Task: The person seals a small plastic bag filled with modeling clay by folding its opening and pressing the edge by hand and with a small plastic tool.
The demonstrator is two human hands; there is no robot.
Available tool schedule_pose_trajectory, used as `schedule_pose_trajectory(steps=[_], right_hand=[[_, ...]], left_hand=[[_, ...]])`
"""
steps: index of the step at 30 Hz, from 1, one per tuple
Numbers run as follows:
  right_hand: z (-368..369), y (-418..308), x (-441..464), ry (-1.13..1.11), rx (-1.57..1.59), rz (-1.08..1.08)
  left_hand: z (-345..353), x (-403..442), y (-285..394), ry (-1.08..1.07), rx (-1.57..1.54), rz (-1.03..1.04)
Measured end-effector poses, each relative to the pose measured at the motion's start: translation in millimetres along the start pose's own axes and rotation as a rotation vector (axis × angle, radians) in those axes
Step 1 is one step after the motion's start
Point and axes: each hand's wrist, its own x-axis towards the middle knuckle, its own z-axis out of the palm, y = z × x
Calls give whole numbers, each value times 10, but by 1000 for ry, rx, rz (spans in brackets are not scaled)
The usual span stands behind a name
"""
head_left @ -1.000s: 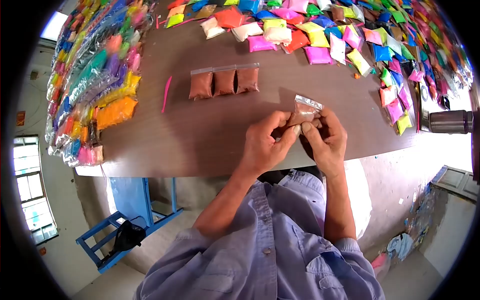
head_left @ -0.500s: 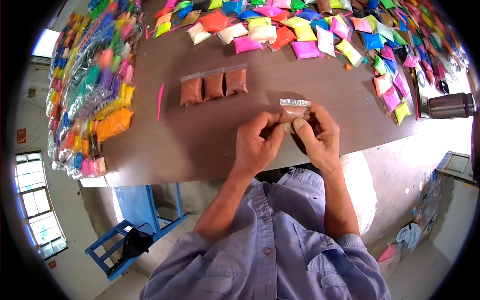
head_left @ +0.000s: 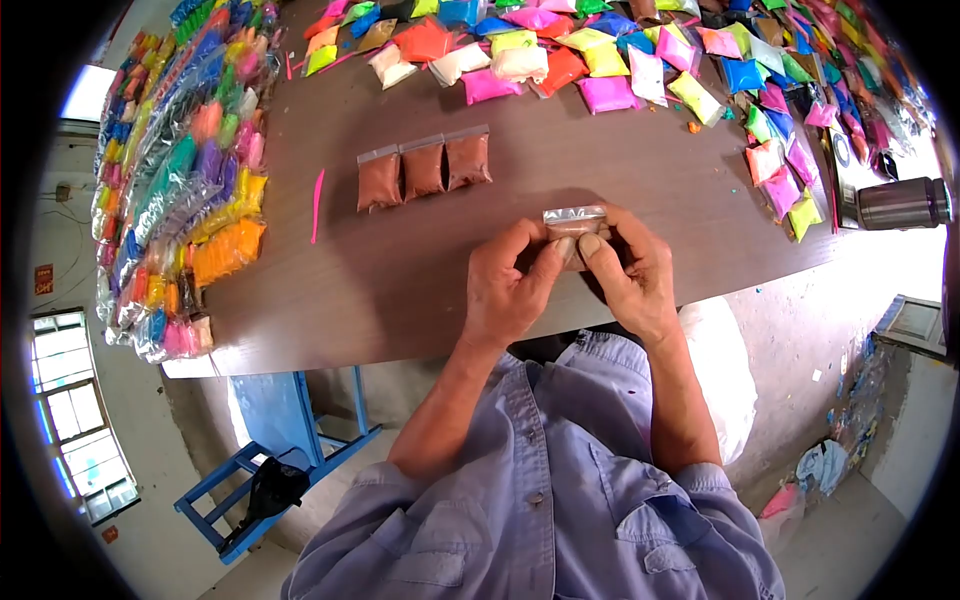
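Both of my hands grip one small clear zip bag [head_left: 574, 222] with brown stuff inside, held above the table near its front edge. My left hand [head_left: 510, 280] pinches its left side, thumb on the near face. On the right side, my right hand [head_left: 632, 275] does the same, and the two thumbs almost meet. The bag's clear zip strip points away from me; its lower part is hidden behind the thumbs. Three filled brown zip bags [head_left: 423, 168] lie in a row on the table, beyond my left hand and to its left.
Brown table [head_left: 330, 290] under my hands. A pink strip [head_left: 318, 206] lies left of the brown bags. Bright filled bags [head_left: 605, 92] spread along the back and right. A large pile of packs [head_left: 190, 180] covers the left end. A metal flask [head_left: 903, 204] lies far right.
The bag and both hands have shifted slightly left and toward me. My thumbs now sit closer to the zip strip. The three brown bags stay in place.
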Motion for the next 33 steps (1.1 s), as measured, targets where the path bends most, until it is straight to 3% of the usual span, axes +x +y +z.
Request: schedule_pose_trajectory(steps=[3,7,15,17,20,23,27,29,31,33], right_hand=[[14,3,-6,30,80,14],[-16,-19,3,0,-80,-59],[46,-173,22,-17,-131,-82],[62,-149,10,19,22,-8],[35,-31,33,50,-87,-153],[22,-18,3,79,-18,-90],[26,-3,27,100,-66,-151],[41,-57,44,98,-244,-195],[61,-63,-13,51,-77,6],[17,59,-8,22,-135,-76]], left_hand=[[87,19,85,38,-71,-18],[48,9,57,47,-152,-75],[14,-25,-82,73,-40,-33],[18,-19,-75,73,-31,-17],[56,5,14,64,-79,-57],[93,7,40,52,-182,-105],[103,12,17,38,-35,-3],[54,1,-67,59,83,35],[53,-15,-67,89,20,59],[49,-33,-172,92,69,68]])
